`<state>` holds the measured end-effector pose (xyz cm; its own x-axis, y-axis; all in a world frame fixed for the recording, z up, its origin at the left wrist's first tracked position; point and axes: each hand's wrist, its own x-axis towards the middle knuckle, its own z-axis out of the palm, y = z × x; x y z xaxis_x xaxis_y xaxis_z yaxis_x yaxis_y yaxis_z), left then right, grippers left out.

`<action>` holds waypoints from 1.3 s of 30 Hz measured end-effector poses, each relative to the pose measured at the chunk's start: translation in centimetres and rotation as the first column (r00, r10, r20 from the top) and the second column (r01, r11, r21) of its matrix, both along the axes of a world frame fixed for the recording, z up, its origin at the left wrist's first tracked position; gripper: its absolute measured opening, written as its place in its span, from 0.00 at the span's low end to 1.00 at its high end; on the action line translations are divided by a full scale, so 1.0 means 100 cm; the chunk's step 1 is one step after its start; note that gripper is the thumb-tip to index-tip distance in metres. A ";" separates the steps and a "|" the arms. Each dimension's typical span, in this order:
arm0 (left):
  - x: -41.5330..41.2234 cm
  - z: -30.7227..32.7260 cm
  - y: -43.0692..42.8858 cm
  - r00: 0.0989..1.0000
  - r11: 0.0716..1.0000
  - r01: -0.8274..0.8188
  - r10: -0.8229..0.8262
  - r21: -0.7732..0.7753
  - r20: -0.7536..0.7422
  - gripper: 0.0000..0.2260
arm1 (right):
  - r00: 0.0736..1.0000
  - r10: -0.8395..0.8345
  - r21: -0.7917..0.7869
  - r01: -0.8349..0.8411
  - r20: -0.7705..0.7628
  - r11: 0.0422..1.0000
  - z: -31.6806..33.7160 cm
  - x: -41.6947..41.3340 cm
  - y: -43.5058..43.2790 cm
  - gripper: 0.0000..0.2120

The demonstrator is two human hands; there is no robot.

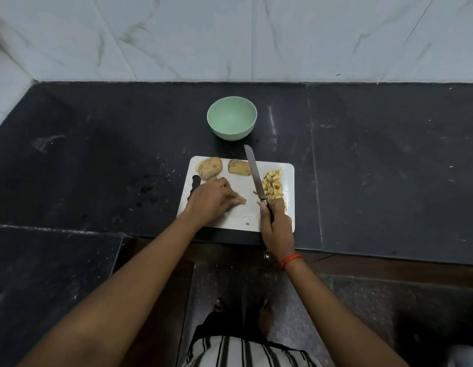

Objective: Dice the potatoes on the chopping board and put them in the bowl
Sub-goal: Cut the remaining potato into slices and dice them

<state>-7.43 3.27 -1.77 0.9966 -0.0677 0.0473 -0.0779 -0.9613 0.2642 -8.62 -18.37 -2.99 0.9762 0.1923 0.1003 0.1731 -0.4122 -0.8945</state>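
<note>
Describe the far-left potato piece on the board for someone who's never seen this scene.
On the dark counter, a white chopping board sits just nearer than the green bowl. Two big undiced potato pieces lie along its far edge; the left potato piece is the one by the handle slot. Its neighbour sits beside the knife blade; this one lies clear.

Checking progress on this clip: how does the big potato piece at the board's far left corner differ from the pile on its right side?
The far-left potato piece is one large chunk with skin showing; the diced pile is many small yellow cubes. The piece lies left of the knife blade, the pile right of it. Both sit on the chopping board; neither is in the bowl, which is empty.
</note>
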 end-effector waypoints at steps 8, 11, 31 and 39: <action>-0.027 -0.028 -0.029 0.866 0.830 -0.424 0.489 -0.362 0.107 0.14 | 0.999 0.035 -0.056 -0.033 0.029 0.998 0.005 0.000 0.000 0.05; -0.032 -0.029 -0.028 0.876 0.819 -0.387 0.470 -0.424 0.108 0.16 | 0.997 0.080 -0.122 -0.078 0.012 0.989 0.009 0.003 0.003 0.04; -0.033 -0.033 -0.028 0.881 0.849 -0.320 0.430 -0.420 0.198 0.10 | 0.973 0.227 -0.556 -0.205 -0.031 0.805 0.005 -0.029 0.007 0.04; -0.032 -0.035 -0.028 0.886 0.869 -0.321 0.416 -0.376 0.206 0.10 | 0.970 0.232 -0.565 -0.228 -0.066 0.793 0.005 -0.025 0.007 0.03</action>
